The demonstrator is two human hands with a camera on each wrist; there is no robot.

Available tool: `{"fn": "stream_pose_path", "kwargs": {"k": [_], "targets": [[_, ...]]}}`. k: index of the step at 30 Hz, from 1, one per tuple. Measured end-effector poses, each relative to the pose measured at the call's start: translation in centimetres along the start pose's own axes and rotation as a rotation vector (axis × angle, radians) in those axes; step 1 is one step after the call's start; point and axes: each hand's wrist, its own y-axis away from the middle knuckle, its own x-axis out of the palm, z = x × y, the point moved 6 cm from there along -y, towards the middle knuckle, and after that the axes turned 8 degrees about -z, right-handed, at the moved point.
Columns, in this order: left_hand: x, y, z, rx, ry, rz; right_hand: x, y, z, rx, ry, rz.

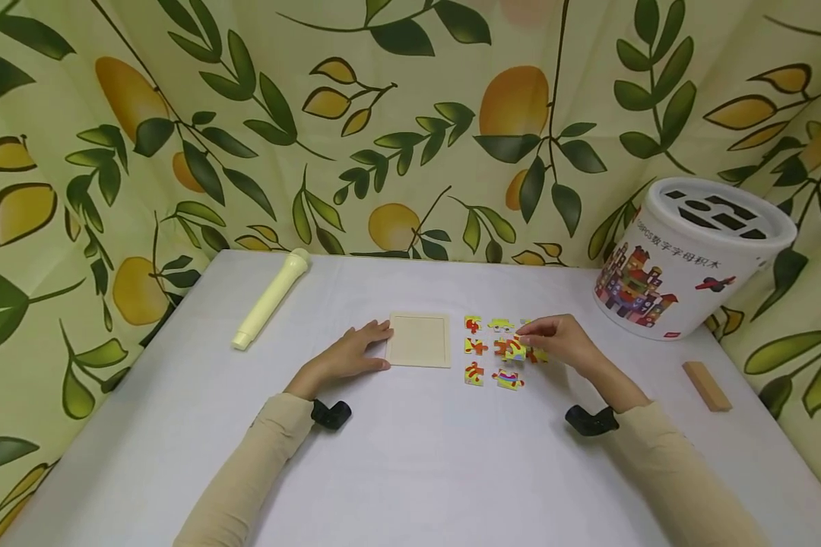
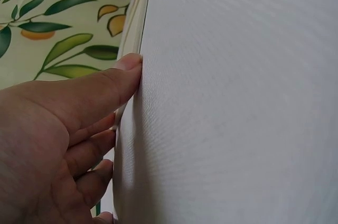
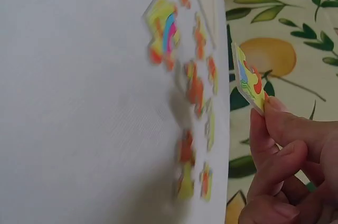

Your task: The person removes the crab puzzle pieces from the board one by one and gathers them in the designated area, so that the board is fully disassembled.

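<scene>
My right hand (image 1: 562, 339) pinches a puzzle piece (image 1: 515, 350) between thumb and fingertips, raised above the other pieces. In the right wrist view this puzzle piece (image 3: 249, 78) shows yellow, red and blue printing. Below and beside it, several jigsaw pieces (image 1: 474, 373) lie spaced apart on the table, among them one with a rainbow (image 1: 508, 379). My left hand (image 1: 350, 351) rests at the left edge of a square wooden puzzle tray (image 1: 417, 365), its thumb and fingers spread along that side. In the left wrist view the thumb (image 2: 113, 84) touches the tray's edge.
A pale yellow microphone-shaped stick (image 1: 271, 298) lies at the back left of the white table (image 1: 410, 463). At the back right stands a white block bucket (image 1: 691, 258) with a slotted lid. A wooden block (image 1: 707, 386) lies in front of it. Fruit-patterned cloth (image 1: 397, 144) hangs behind.
</scene>
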Motion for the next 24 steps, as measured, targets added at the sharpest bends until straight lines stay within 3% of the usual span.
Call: {"fn": "stream_pose_path", "kwargs": {"k": [7,12,24], "targets": [[-0.2,-0.2,-0.1,0.018,0.000,-0.013,-1.7,1.4,-2.6,0.027,0.092,0.064],[-0.4,-0.2,0.1,0.020,-0.005,-0.011,-2.0,2.0,-3.4,0.012,0.102,0.096],[0.0,-0.2,0.0,0.009,0.009,0.004,-1.8,3.1,-3.9,0.082,0.168,0.052]]}}
